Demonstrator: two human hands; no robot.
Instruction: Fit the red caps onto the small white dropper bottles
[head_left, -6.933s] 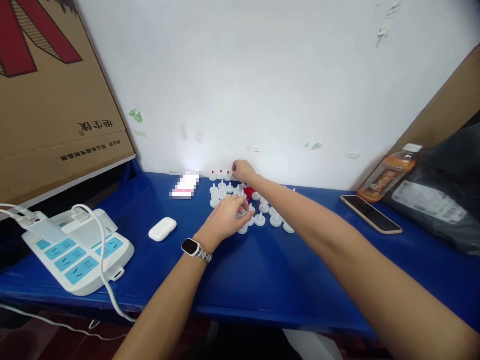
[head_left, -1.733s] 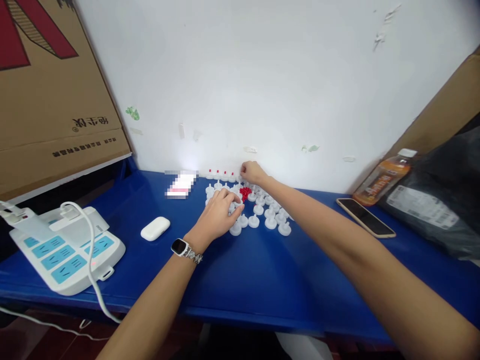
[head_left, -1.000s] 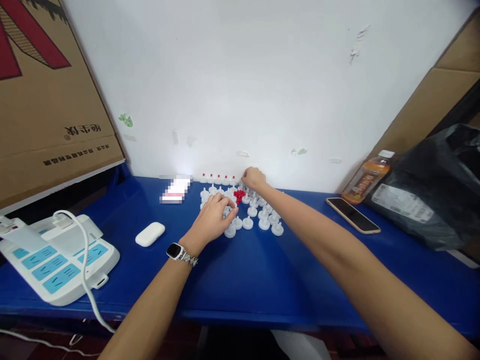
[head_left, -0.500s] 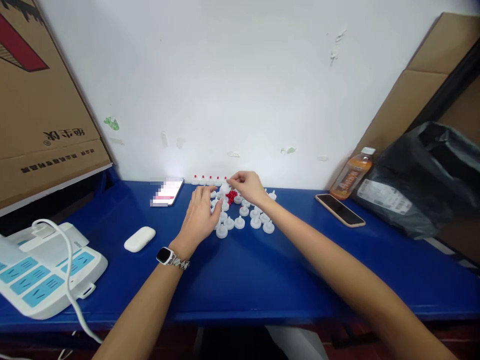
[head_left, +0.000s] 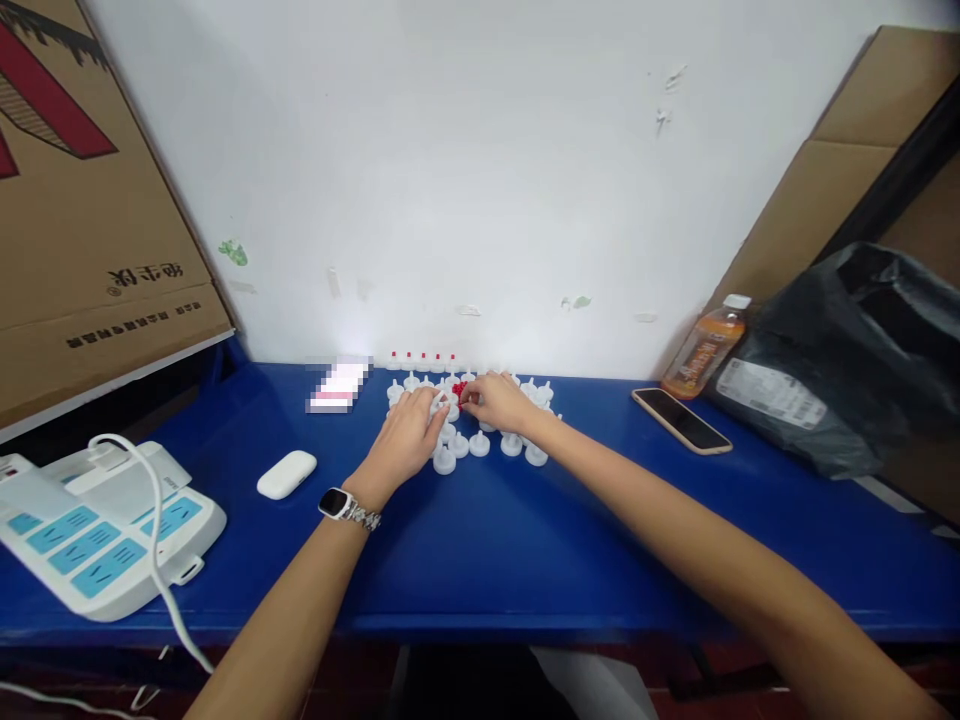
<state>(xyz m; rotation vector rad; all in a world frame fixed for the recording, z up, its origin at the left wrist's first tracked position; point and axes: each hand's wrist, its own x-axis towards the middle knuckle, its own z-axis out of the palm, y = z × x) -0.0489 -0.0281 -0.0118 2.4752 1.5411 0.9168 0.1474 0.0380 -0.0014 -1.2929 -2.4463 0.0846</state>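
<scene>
My left hand (head_left: 405, 432) pinches a cap (head_left: 440, 401); right hand (head_left: 501, 402) at the red tips (head_left: 459, 388), can't tell if gripping. Cap looks light, stiff, maybe slick: grip it low.

A white power strip with light-blue socket panels (head_left: 124, 555) and a glossy white oval case (head_left: 286, 475) lie on the left of the blue worktop (head_left: 570, 565); right, a black-screened phone in a tan case (head_left: 681, 420), an orange-filled clear plastic bottle (head_left: 705, 350) and a dark plastic bag (head_left: 832, 360).
</scene>
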